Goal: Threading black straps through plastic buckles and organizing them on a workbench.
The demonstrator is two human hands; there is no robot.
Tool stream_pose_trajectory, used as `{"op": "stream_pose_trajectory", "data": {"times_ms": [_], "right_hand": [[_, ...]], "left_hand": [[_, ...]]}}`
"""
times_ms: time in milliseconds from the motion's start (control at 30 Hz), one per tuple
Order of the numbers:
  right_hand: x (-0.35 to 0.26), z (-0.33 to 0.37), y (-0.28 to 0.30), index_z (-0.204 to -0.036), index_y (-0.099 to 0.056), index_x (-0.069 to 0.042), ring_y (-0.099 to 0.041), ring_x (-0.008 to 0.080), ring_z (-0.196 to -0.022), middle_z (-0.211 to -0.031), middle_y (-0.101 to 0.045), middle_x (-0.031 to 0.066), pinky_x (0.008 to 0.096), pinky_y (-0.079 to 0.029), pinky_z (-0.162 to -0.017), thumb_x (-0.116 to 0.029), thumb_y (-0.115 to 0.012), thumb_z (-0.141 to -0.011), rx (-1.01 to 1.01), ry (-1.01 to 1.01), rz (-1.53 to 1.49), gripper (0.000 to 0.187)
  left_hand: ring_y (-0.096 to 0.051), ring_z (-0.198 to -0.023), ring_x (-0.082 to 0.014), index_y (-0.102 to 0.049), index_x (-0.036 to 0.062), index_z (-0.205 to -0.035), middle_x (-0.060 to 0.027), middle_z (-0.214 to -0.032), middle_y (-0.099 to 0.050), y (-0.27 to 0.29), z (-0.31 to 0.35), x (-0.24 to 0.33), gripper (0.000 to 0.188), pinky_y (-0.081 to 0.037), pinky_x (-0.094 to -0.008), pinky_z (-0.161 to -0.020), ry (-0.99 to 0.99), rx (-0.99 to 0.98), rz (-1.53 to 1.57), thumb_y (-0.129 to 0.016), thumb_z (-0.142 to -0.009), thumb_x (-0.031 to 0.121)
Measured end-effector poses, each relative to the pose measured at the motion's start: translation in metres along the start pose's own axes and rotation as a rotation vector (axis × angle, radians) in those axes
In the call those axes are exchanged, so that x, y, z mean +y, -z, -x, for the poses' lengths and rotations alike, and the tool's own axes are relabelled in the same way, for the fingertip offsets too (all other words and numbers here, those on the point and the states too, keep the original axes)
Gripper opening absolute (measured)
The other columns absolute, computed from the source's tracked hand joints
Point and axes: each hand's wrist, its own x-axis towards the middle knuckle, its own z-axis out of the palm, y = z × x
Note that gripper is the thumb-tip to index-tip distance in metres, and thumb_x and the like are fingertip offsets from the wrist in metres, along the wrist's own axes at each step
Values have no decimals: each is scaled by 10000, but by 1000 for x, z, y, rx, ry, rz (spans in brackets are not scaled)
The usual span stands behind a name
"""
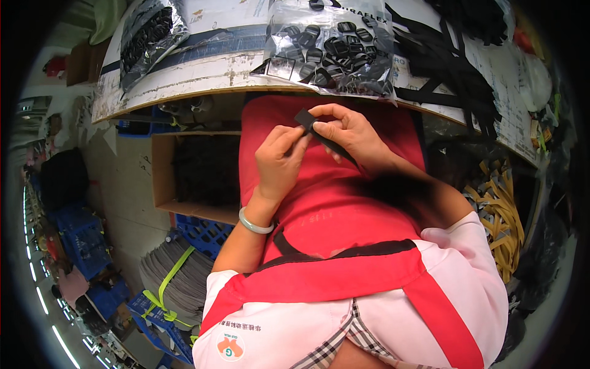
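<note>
A short black webbing strap (304, 118) is held up over my lap, just in front of the table edge. My right hand (353, 136) pinches it between thumb and fingers, and part of the strap runs down under the palm. My left hand (279, 161) is closed, its fingertips meeting the strap from the left. Whether a small buckle sits between the fingertips is hidden. Beyond my hands, a clear plastic bag (289, 43) of black plastic buckles (338, 49) lies on the table.
Another bag of black parts (150, 37) lies on the table (209, 77) at the left. Black straps (436, 61) hang over its right edge. Below stand a cardboard box (163, 175), a grey webbing bundle (172, 277) and blue crates (83, 246). Yellow strips (501, 227) hang at right.
</note>
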Motion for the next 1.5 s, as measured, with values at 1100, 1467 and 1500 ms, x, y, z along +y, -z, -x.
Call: {"op": "stream_pose_trajectory", "data": {"times_ms": [1100,1467,1500], "right_hand": [[12,-6,0,-900,-614,-45,-464,32,-522,-652,-528,-24,180,-356,-459,-242,-623,-940,-210,-223,-177,202],[18,-18,-28,-931,-629,-19,-468,33,-602,-695,-536,-39,205,-394,-532,-158,-584,-946,-142,-44,376,146],[24,-20,-34,-941,-630,-8,-468,44,-612,-704,-539,-36,222,-402,-540,-145,-591,-935,-208,66,462,143]], "left_hand": [[-531,-494,-77,-685,-14,-988,-34,-698,-616,34,12,10,118,-342,-197,-410,722,-130,813,-641,-898,49],[-545,-628,-55,-454,27,-1385,-153,-1110,-644,198,52,4,440,-467,-172,-506,557,287,310,-534,-953,25],[-543,-600,-54,-419,39,-1409,-157,-1054,-661,176,46,10,475,-461,-171,-494,613,183,348,-529,-948,22]]}}
